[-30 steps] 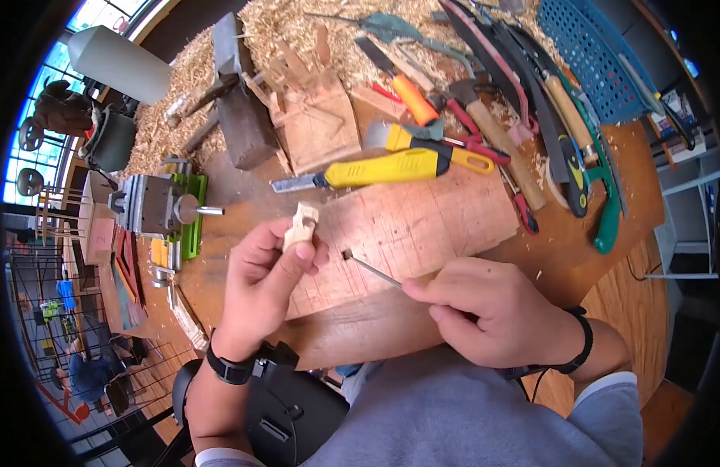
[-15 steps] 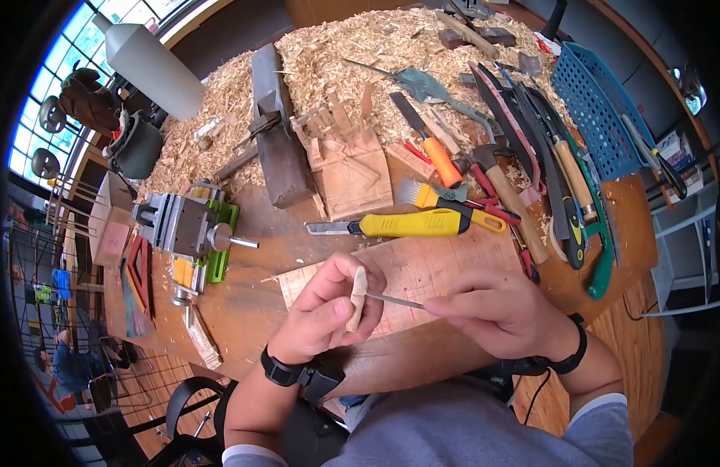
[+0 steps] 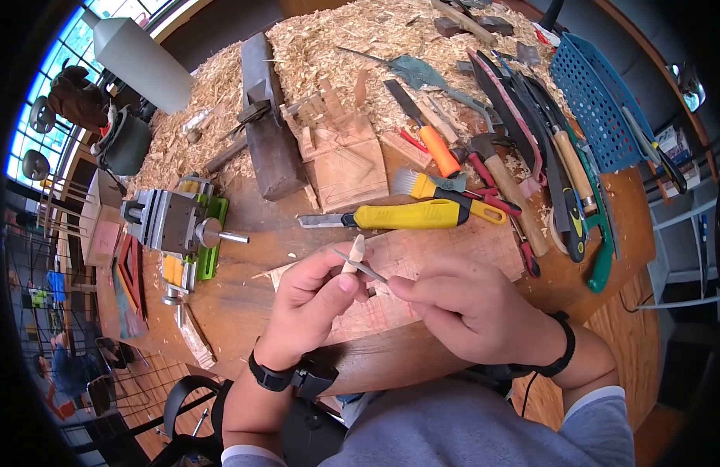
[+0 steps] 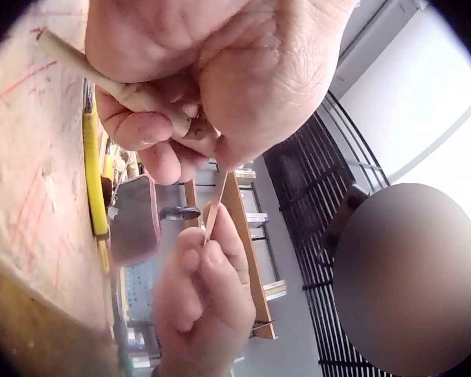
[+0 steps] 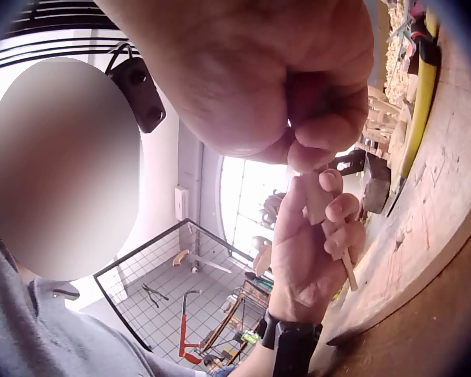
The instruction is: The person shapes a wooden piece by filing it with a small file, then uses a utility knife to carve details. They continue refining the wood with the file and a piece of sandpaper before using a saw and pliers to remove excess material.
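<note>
The left hand (image 3: 315,300) pinches a small pale carved wood piece (image 3: 355,253) between thumb and fingers. In the right hand (image 3: 473,307) is a thin metal tool (image 3: 365,269), whose tip crosses the wood piece. Seen from the left wrist, the wood piece (image 4: 125,93) lies across the curled left fingers, and the right hand (image 4: 206,294) pinches the tool's thin shaft (image 4: 223,188) below it. From the right wrist, the left hand (image 5: 302,251) holds the wood piece (image 5: 320,203) beside the right fingers; the tool is mostly hidden.
A marked wooden board (image 3: 469,245) lies under the hands. Beyond it are a yellow cutter (image 3: 410,214), a brush (image 3: 414,184), a hammer (image 3: 515,191) and a wooden plane (image 3: 270,140). A metal vise (image 3: 169,222) stands at left, a blue basket (image 3: 597,105) at back right, with wood shavings (image 3: 321,39) behind.
Both hands have come together above the board, from apart a second ago. The tool tip has left the board's dark hole and now crosses the wood piece, which the left hand has turned.
</note>
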{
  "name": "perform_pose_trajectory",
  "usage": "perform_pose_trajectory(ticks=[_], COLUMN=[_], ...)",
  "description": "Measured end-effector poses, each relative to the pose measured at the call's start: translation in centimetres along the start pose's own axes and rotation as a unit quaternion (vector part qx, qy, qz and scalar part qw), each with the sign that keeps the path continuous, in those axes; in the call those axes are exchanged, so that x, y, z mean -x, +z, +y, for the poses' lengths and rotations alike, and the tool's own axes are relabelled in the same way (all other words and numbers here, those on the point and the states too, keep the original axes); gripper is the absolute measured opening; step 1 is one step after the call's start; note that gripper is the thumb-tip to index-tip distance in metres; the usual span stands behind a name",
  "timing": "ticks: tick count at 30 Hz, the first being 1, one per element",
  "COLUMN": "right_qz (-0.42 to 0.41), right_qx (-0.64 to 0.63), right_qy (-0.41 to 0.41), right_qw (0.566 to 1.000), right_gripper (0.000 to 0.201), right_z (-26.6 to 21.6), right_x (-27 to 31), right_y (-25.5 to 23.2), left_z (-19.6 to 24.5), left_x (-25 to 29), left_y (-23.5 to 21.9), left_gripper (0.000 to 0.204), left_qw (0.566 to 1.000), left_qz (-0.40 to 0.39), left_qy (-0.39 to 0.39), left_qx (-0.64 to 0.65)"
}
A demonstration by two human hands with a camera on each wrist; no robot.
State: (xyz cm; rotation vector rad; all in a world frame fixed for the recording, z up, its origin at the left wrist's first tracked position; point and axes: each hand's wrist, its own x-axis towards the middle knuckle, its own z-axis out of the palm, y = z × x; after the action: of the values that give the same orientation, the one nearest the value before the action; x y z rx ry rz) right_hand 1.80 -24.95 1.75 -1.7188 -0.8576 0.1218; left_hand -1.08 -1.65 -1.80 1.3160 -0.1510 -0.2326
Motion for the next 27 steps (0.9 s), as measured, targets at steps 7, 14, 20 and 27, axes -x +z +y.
perform_pose_trajectory(ticks=[7,14,20,27], right_qz=[0.021,0.005,-0.007,-0.048], right_qx=[-0.020,-0.083,-0.073,-0.032], right_qy=[0.011,0.067,0.117,0.057], right_qw=[1.000,0.994,0.990,0.997], right_gripper=[0.032,0.032,0.031,0.027], right_z=[0.7,0.7,0.1,-0.4], right_x=[-0.1,-0.2,0.1,2.5], right_y=[0.7,0.6,0.4,-1.8], left_z=[-0.2,0.2,0.7,0.1], left_x=[0.0,0.2,0.2,0.3], left_y=[0.8,0.9,0.9,-0.9], left_gripper=[0.033,0.035,0.036,0.041], left_qw=[0.997,0.994,0.994,0.990], left_qz=[0.004,-0.017,-0.014,-0.003], left_qy=[-0.024,-0.088,-0.096,-0.023], left_qx=[0.069,0.067,0.052,0.138])
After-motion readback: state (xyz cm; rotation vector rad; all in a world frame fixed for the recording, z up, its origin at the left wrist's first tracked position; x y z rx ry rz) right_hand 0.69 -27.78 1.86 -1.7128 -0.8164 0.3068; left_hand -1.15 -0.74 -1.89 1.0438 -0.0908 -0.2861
